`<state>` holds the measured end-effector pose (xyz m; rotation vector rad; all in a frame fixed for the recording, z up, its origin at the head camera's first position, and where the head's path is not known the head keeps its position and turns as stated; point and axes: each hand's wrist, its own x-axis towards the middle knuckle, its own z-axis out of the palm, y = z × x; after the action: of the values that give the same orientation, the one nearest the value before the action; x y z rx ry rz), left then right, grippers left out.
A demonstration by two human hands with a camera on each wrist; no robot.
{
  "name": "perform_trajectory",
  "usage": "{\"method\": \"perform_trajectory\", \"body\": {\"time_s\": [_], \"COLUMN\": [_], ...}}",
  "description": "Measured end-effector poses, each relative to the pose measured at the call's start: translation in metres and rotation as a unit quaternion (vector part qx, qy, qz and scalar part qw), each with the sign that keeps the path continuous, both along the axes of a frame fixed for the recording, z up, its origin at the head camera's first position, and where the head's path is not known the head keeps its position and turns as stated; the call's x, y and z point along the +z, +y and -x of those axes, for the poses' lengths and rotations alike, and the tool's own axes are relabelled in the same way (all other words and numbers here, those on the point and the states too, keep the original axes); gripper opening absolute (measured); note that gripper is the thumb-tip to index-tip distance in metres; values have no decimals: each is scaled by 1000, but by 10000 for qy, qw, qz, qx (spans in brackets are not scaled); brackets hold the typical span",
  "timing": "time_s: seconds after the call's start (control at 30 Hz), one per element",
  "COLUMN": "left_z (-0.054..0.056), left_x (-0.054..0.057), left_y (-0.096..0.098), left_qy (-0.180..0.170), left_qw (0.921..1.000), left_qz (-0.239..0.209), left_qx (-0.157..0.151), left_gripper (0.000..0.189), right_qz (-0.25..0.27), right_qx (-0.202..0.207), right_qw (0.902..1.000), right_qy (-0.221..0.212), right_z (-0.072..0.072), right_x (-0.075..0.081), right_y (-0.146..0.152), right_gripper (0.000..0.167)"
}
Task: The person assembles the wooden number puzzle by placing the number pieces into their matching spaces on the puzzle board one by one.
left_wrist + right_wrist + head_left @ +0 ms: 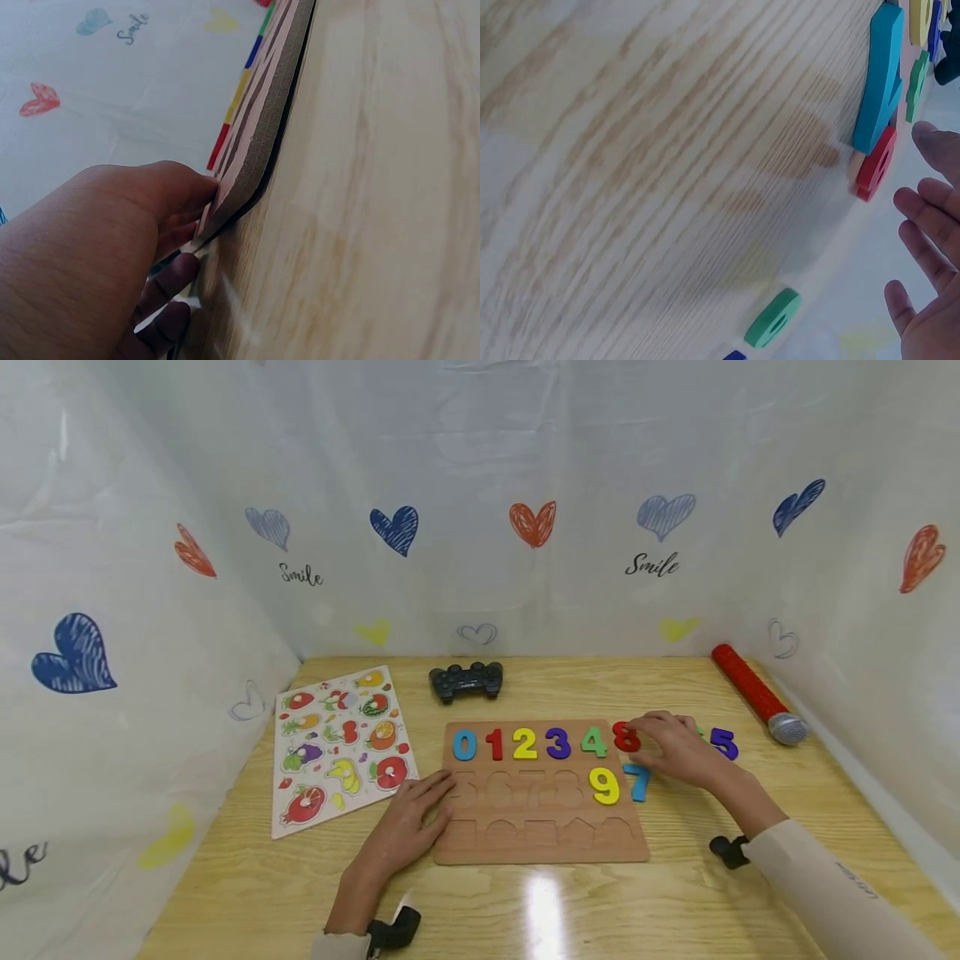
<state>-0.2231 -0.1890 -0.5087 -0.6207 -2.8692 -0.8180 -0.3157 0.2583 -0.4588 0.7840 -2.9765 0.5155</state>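
A wooden number board [525, 843] lies on the table with 0, 1, 2, 3 and the green 4 [594, 742] along its top row. My left hand [408, 822] touches the board's left edge, its thumb against the side in the left wrist view. Near the red 8 [626, 737] is my right hand [671, 747]; the right wrist view shows its fingers spread and apart from that piece. The red 8 lies at the board's upper right edge. A yellow 9 [603, 786] lies on the board, and a blue 7 [638, 782] beside its right edge.
A purple 5 [723, 743] and a green number piece [773, 318], partly hidden in the head view, lie right of my right hand. A fruit puzzle board [341, 802] is at left, a black game controller [467, 681] behind, a red microphone [753, 689] at back right.
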Motion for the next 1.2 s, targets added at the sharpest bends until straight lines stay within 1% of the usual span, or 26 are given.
{"method": "perform_trajectory", "body": {"time_s": [0.17,0.47,0.87,1.07,1.2], "left_z": [0,1,0,1,1], "left_x": [-1,0,0,-1,0], "left_y": [-1,-1,0,0,0], "left_qy": [15,53,-24,-187,-207], "left_qw": [10000,10000,10000,9998,9997], "left_qz": [-22,-7,-45,-57,-62], "left_qx": [1,5,48,78,83], "left_gripper": [48,47,48,48,48], "right_qz": [-48,-122,-225,-246,-241], "right_qx": [-41,-102,-170,-287,-366], "right_qw": [10000,9995,9992,9990,9988], "right_qy": [73,265,284,227,210], "right_z": [-4,-6,-10,-11,-12], "right_x": [3,3,4,3,3], "right_y": [8,17,30,38,43], "right_gripper": [46,45,47,48,47]}}
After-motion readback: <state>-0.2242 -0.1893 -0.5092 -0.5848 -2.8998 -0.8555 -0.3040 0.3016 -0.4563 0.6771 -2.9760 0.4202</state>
